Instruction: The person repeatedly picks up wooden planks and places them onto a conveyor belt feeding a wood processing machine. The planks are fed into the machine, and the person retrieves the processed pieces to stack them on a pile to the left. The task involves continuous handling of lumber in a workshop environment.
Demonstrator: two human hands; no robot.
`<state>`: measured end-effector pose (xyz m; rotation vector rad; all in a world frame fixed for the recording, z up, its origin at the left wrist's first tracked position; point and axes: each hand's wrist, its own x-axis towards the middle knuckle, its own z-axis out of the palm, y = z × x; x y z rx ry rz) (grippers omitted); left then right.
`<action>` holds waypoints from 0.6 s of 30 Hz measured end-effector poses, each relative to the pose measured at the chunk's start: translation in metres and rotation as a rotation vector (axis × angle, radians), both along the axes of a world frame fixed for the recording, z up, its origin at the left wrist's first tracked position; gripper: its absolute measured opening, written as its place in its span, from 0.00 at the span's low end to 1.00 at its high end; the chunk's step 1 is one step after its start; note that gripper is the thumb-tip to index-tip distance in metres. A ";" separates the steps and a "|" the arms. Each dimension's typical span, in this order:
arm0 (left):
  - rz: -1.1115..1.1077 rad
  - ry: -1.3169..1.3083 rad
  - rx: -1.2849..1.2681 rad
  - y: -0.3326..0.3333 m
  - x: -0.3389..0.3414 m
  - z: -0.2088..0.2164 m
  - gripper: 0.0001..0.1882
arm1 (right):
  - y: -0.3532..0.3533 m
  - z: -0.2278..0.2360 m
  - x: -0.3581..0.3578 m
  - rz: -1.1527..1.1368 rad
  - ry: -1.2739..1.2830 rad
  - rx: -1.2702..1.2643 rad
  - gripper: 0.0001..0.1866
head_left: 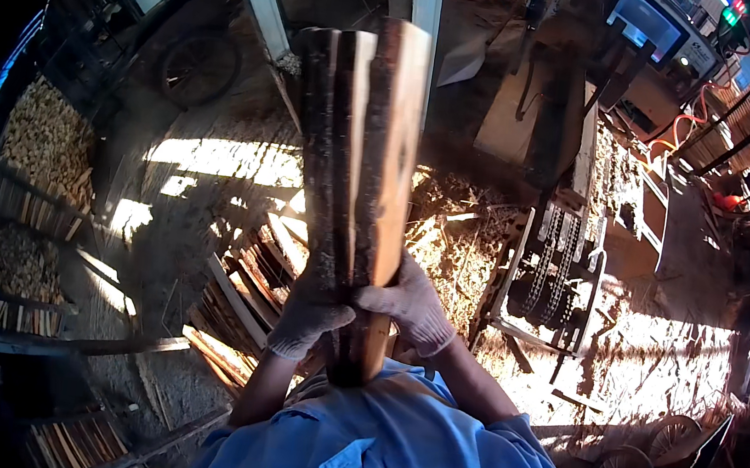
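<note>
Now, open floor (165, 247) gives room well left of the held slabs (390, 162); nearer them lies a slab pile (249, 284). The left hand (308, 321) grips their left edge, the right hand (413, 308) their right, fingers closed: this lift looks done, more slabs remain. Right of them, a chain machine (554, 264) hems movement.

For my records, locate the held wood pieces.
In the head view, the wood pieces are near centre, gripped between the left hand and right hand.

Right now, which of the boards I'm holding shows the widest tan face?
The rightmost board, against your right hand; the pieces left of it show mostly dark, rough sides.
</note>
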<state>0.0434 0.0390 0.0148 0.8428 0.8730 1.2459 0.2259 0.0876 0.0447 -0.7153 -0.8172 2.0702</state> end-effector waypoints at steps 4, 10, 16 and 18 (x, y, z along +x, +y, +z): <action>0.097 0.289 0.012 -0.001 0.020 -0.022 0.51 | -0.009 0.001 0.043 -0.091 0.108 0.001 0.42; -0.162 -0.268 0.074 0.024 0.031 -0.067 0.46 | -0.020 -0.019 0.116 -0.344 -0.049 0.082 0.32; 0.383 0.139 -0.048 0.028 0.026 -0.049 0.36 | -0.011 -0.025 0.238 -0.735 -0.119 0.024 0.30; 0.351 0.308 -0.059 0.024 0.025 -0.038 0.36 | -0.002 -0.029 0.282 -0.812 -0.200 0.038 0.30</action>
